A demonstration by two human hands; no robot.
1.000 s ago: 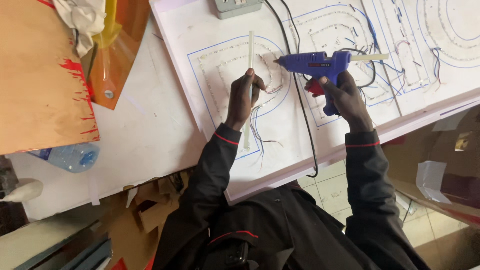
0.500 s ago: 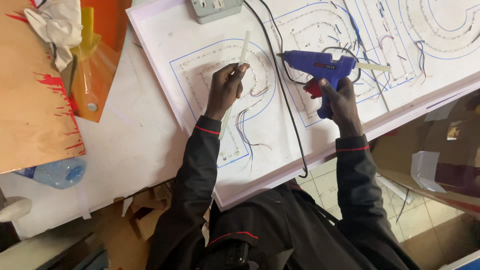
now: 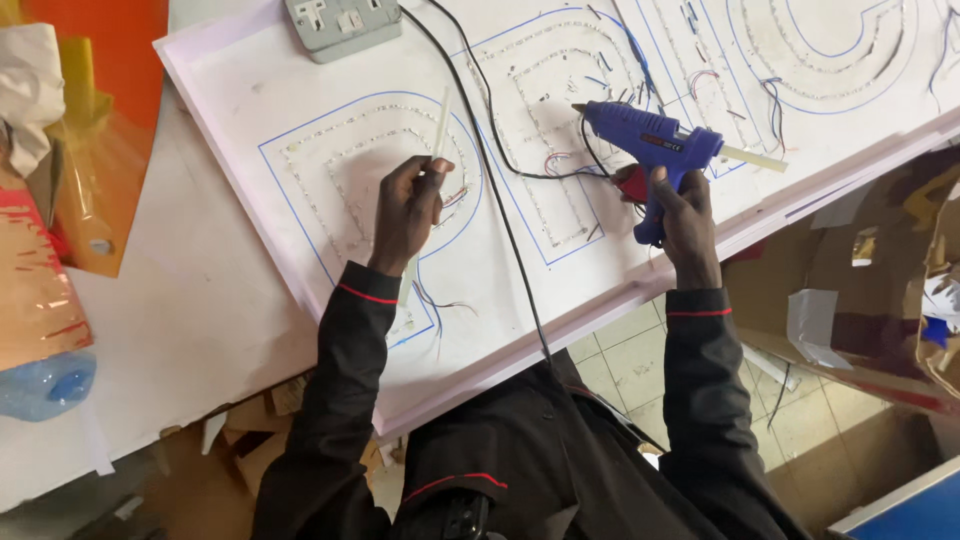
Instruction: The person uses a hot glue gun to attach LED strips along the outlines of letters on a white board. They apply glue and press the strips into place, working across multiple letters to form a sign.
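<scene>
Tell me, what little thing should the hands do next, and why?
Probably bring the spare glue stick in the left hand over to the back of the blue glue gun in the right hand. The stick already in the gun pokes out only a short way.

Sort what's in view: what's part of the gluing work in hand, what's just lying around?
In use:
left hand holding a glue stick
right hand gripping the blue glue gun
white sign board with outlined letters
black cable
grey socket block

Lying about:
orange sheet
crumpled white cloth
plastic bottle
cardboard scraps
</scene>
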